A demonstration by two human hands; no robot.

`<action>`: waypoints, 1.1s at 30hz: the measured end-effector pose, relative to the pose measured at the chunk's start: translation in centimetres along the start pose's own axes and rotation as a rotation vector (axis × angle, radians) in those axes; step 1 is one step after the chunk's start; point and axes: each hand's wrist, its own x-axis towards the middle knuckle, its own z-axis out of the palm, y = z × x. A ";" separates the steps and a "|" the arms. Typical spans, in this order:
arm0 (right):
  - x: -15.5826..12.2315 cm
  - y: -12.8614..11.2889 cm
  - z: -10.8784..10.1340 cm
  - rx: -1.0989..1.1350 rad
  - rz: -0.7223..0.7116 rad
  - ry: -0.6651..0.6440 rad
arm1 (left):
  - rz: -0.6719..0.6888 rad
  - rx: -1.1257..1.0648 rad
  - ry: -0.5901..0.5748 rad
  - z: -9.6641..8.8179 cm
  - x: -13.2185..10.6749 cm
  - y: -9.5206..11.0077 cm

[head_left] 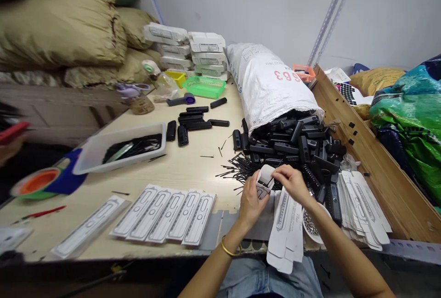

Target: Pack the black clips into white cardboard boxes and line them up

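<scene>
My left hand [253,202] is wrapped round a small white carton [262,191] whose flap end stands open toward me. At that opening my right hand [292,182] pinches a thin black stick [271,181], partly hidden by the fingers. Just beyond the carton lies a heap of thin black sticks [237,167]. Behind it, black plastic cases [282,144] spill from a white woven sack [272,82]. Below my right hand are flat unfolded cartons [284,233] and a white bowl [329,212] of small metal parts.
Filled cartons [165,215] lie in a row at left, near a clear bin [119,132] of black sticks. More flat cartons [361,206] rest against the wooden side board [386,178]. Carton stacks [208,54] and a green tray [204,87] stand behind. Another person's hand [12,149] shows far left.
</scene>
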 end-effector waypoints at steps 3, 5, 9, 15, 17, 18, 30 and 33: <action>-1.4 -1.4 1.5 -0.182 -0.059 -0.068 | 0.042 -0.039 0.017 0.3 -0.4 -0.3; -1.9 -1.7 1.8 -0.215 -0.049 -0.061 | 0.070 -0.049 0.025 0.5 -0.5 -0.7; -2.1 -1.3 2.1 -0.232 -0.074 0.018 | 0.082 -0.054 0.047 0.7 -0.7 -0.9; -2.9 -0.4 3.3 -0.103 -0.014 0.203 | 0.066 -0.068 0.056 0.9 -0.8 -0.2; -3.3 -0.2 3.3 -0.132 -0.024 0.149 | 0.072 -0.073 0.064 1.0 -1.0 -0.2; -3.5 -0.1 3.2 -0.129 -0.033 0.119 | 0.075 -0.078 0.072 1.1 -1.0 -0.3; -2.7 1.9 6.7 0.294 0.116 0.247 | 0.043 -0.189 -0.014 3.1 -2.1 -1.0; -3.7 1.3 7.9 0.166 -0.052 0.317 | -0.026 -0.305 -0.030 3.0 -2.1 -0.6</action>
